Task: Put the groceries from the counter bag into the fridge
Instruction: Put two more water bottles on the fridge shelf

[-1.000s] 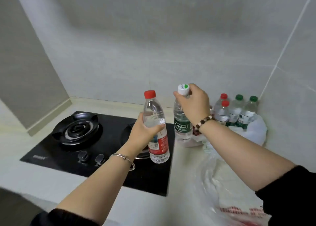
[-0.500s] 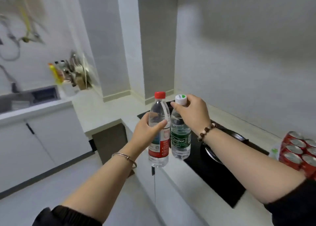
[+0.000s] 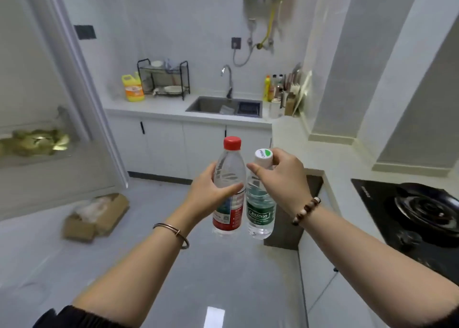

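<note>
Two bare forearms reach out above a grey floor. The left hand curls round the middle of a red-capped bottle. The right hand pinches the white cap of a green-label bottle, hanging upright just beside it. Both are clear water bottles, held in mid-air. The step looks like the carry; next likely means turning left toward the fridge, seemingly open, and finding shelf room.

clear plastic bottles — glossy floor
</note>
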Tool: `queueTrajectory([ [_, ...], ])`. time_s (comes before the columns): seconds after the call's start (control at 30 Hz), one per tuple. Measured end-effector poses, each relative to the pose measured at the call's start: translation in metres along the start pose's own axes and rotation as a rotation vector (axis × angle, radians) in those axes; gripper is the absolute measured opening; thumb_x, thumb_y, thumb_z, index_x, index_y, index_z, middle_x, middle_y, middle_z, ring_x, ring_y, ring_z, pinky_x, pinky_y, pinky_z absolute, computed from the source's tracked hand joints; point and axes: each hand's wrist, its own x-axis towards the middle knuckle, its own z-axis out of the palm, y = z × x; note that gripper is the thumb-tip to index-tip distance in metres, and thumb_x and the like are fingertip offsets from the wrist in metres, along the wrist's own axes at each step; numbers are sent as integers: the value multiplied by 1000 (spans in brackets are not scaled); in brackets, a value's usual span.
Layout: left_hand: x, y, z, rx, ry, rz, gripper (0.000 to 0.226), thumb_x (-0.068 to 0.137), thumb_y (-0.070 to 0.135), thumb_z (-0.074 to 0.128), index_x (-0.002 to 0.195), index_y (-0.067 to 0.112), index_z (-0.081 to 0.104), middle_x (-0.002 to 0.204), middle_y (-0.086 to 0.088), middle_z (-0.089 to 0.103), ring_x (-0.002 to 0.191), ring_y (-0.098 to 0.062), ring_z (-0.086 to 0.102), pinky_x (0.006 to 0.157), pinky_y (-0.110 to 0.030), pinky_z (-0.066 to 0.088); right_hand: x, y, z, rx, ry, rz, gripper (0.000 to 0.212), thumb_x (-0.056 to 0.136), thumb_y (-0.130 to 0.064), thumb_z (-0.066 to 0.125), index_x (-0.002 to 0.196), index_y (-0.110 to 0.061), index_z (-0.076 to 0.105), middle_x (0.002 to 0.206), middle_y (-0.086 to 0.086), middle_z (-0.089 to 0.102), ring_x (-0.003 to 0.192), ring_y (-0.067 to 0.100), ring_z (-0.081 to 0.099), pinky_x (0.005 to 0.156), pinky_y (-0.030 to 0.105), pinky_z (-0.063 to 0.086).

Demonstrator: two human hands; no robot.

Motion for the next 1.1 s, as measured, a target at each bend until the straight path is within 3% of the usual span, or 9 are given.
queueTrajectory([
  [0.1,-29,-18,-69,71,106,-45,62,67,46,77,122,33,50,111,10,64,102,-11,62,88,-38,54,5,-35,56,41,-91,-97,27,79,-31,72,92,-10,60,82,-2,60,73,8,56,62,18,45],
  [0.23,-69,-34,-160,152,263,-82,49,68,42,77,110,41,52,104,16,65,97,-6,63,82,-32,53,13,-88,137,39,-149,-245,30,77,-35,73,83,-10,58,83,-1,51,75,14,49,66,25,41],
  [0.37,-107,-47,-249,231,424,-125,41,69,35,80,99,44,54,97,19,67,91,3,63,78,-25,52,17,-149,213,56,-241,-363,28,78,-39,72,76,-19,51,76,-8,44,73,10,42,61,16,31],
  [0.5,-138,-54,-329,309,536,-138,50,68,36,79,109,43,51,101,19,65,93,0,62,77,-23,52,17,-212,279,139,-348,-466,26,78,-39,72,79,-20,55,79,-7,48,67,4,44,59,17,35],
  [0.6,-156,-55,-380,324,605,-130,51,68,39,77,112,42,51,105,19,64,96,-1,61,77,-21,51,18,-260,319,190,-363,-508,27,78,-42,71,76,-22,52,75,-8,49,64,3,44,55,17,30],
  [0.7,-175,-58,-423,341,748,-114,51,59,52,71,107,41,56,103,16,67,95,-2,64,81,-27,53,15,-299,353,294,-404,-495,27,78,-43,70,76,-22,54,73,-8,54,63,3,47,52,17,29],
  [0.87,-209,-73,-471,425,1066,-100,43,56,58,62,95,41,54,94,14,67,87,-9,66,75,-31,55,2,-349,402,459,-494,-539,23,77,-44,71,78,-27,56,76,-11,58,66,0,51,53,14,30],
  [0.97,-231,-86,-491,566,1247,-96,46,59,60,59,98,37,52,92,20,62,83,-8,64,69,-18,49,-7,-374,429,555,-572,-586,20,78,-39,71,85,-26,57,85,-11,59,74,0,54,60,17,39],
  [1.1,-258,-104,-515,654,1399,-184,51,64,61,64,103,31,53,91,12,65,83,-10,64,69,-25,52,-23,-404,459,596,-637,-674,24,79,-35,70,84,-19,54,84,-10,49,72,-2,48,61,11,38],
])
